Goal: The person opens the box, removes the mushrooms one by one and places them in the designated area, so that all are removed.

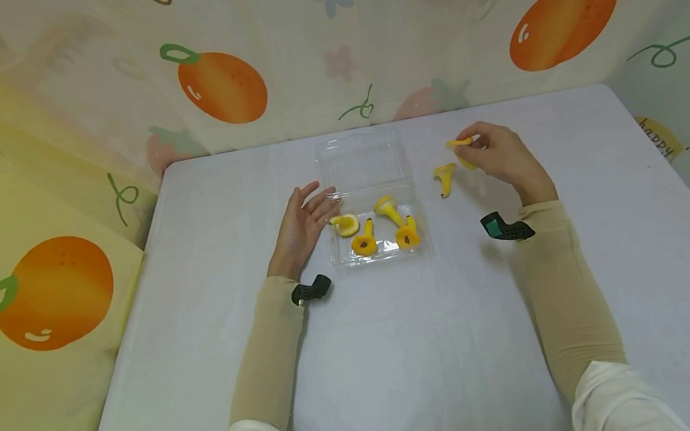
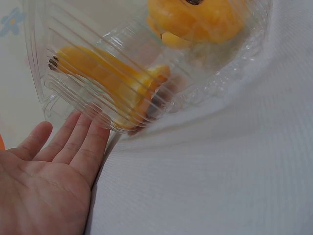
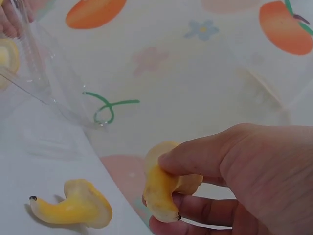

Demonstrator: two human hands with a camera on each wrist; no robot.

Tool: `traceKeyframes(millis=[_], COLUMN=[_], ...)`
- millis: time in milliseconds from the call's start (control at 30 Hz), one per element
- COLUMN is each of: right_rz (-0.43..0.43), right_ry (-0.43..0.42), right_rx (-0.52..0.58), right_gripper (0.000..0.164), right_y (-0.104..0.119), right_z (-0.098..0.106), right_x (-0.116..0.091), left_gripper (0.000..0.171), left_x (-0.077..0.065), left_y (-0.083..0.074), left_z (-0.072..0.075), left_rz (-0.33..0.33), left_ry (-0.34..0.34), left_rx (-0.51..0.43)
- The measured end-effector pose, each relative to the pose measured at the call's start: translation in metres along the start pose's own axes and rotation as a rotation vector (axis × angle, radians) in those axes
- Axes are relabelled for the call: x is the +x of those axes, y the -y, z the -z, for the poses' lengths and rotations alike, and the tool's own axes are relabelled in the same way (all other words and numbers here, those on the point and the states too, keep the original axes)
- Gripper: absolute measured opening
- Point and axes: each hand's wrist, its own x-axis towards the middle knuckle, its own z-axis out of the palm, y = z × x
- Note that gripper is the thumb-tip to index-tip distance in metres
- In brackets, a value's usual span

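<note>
Above the back right of the table my right hand (image 1: 505,159) pinches a yellow trumpet-shaped mushroom (image 3: 160,196) between thumb and fingers. Another such mushroom (image 1: 444,178) lies on the cloth just left of that hand. A clear plastic clamshell box (image 1: 331,251) stands mid-table, its lid (image 1: 361,163) folded back away from me. Several yellow mushrooms (image 1: 363,240) lie inside its near half. My left hand (image 1: 299,238), palm turned up and fingers extended, is at the box's left side; in the left wrist view its fingertips (image 2: 88,115) appear to touch the clear wall.
A white cloth covers the table (image 1: 406,347). Behind it hangs a curtain (image 1: 284,15) printed with orange fruit, which also runs down the left side. Both wrists carry dark straps, the right one (image 1: 506,227) with a green patch.
</note>
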Motion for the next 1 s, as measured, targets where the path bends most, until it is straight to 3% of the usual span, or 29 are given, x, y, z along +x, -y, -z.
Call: traceKeyframes(millis=[500,1000], right_rz=[-0.020,-0.037], right_ry=[0.003,-0.015], right_rx=[0.004,-0.004], right_gripper=[0.040,0.044], right_y=[-0.0065,-0.0048], right_z=[-0.0039,-0.0059], right_x=[0.0035,0.0050], left_gripper=[0.066,0.066], left_x=[-0.0003,0.0003], left_y=[-0.0001,0.0014], left_z=[0.0007,0.0014], left_rz=[0.003,0.000], left_ry=[-0.004,-0.004], left_rx=[0.028,-0.005])
